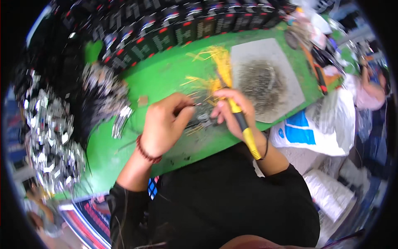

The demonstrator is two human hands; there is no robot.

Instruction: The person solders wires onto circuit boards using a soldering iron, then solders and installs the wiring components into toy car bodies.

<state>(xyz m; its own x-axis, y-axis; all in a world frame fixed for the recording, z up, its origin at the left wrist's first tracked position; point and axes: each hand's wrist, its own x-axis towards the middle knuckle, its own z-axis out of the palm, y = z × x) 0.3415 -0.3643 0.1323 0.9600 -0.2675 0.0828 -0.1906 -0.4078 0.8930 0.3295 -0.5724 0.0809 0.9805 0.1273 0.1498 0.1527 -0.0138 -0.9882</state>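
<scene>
My right hand (236, 110) is closed around a soldering iron (248, 137) with a yellow and black handle. Its thin tip points up and away, over a bundle of yellow wires (222, 64). To the left, my left hand (166, 120) is closed in a pinch, thumb against forefinger. A tiny thin end shows at its fingertips, too blurred to name. Between the two hands, small grey and dark bits (203, 117) lie on the green tabletop (161, 81), with loose yellow strands among them. The hands do not touch each other.
A pale board (244, 47) with a dark sooty patch lies right of the wires. Rows of black boxes (182, 33) line the back. Shiny silver parts (52, 141) with black cables heap at the left. A white plastic bag (327, 128) hangs by the right edge.
</scene>
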